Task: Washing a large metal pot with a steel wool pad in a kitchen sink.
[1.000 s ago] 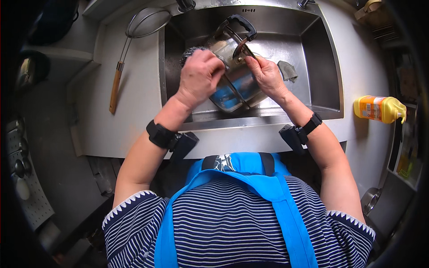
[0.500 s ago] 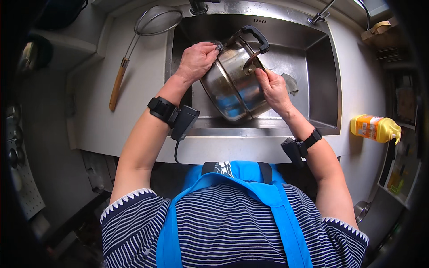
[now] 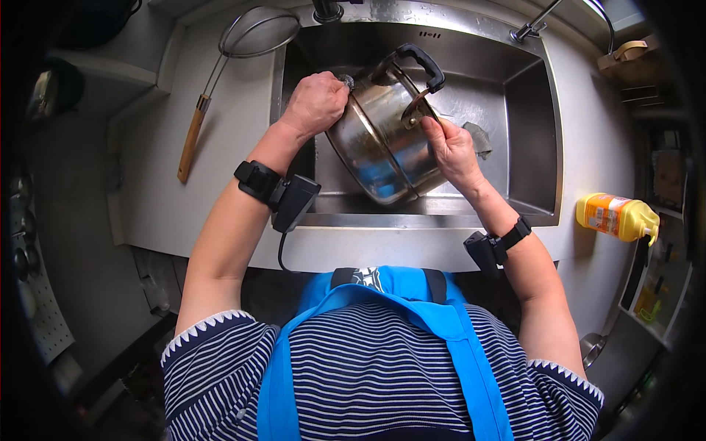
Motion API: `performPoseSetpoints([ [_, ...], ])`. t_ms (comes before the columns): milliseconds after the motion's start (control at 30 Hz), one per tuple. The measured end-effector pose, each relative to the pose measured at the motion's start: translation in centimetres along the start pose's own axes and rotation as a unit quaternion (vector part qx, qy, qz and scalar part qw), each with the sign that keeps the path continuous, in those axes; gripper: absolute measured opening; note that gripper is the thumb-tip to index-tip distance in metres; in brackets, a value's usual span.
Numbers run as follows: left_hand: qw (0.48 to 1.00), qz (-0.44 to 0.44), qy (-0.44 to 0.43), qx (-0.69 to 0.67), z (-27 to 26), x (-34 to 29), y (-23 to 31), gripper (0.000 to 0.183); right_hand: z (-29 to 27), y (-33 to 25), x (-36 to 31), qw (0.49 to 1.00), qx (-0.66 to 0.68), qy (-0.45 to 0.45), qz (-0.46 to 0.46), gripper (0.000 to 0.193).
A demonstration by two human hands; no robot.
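A shiny steel pot (image 3: 379, 140) with a black-grip handle (image 3: 425, 62) is tilted on its side in the sink (image 3: 518, 132). My right hand (image 3: 454, 151) grips the pot's rim on the right, thumb on the outside below the handle. At the pot's upper left, my left hand (image 3: 316, 103) is closed around a steel wool scrubber (image 3: 346, 81), which shows past the fingers against the pot's side. The pot's inside is turned away from view.
On the left counter lies a wire strainer (image 3: 195, 136) with a wooden handle. A yellow pump bottle (image 3: 618, 217) lies on the right counter. A greyish-green cloth (image 3: 478, 140) rests in the sink behind my right hand. A faucet (image 3: 327, 10) stands at the back.
My left hand has slid left along the pot's side with the scrubber. My right hand and the pot have hardly moved.
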State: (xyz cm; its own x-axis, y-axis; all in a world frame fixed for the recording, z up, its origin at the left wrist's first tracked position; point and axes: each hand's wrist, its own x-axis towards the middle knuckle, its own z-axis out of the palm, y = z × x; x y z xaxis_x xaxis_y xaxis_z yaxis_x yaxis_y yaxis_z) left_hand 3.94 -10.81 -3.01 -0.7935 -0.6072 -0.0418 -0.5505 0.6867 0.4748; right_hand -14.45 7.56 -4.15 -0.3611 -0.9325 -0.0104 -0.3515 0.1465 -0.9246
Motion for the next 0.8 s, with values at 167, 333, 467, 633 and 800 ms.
performPoseSetpoints([
  [167,0.984,0.151,0.088,0.040,-0.7,-4.6,5.5,0.007,-0.2,0.0,0.1,1.000,0.005,0.004,0.002,0.028],
  [333,0.990,0.107,0.092,0.022,-0.8,-3.3,3.2,0.009,-0.1,-0.5,0.6,1.000,0.006,-0.001,-0.023,0.029],
  [467,0.992,0.112,0.022,0.056,-1.2,-1.0,0.2,0.011,0.1,-0.3,0.3,1.000,0.010,-0.006,-0.008,0.029],
  [633,0.976,0.169,0.049,0.127,-1.0,-4.6,6.2,0.012,-0.3,0.0,0.4,1.000,-0.005,-0.002,-0.002,0.030],
  [800,0.977,0.151,0.051,0.140,-0.8,-4.8,6.5,0.006,0.1,0.6,0.4,1.000,-0.001,-0.010,0.011,0.031],
])
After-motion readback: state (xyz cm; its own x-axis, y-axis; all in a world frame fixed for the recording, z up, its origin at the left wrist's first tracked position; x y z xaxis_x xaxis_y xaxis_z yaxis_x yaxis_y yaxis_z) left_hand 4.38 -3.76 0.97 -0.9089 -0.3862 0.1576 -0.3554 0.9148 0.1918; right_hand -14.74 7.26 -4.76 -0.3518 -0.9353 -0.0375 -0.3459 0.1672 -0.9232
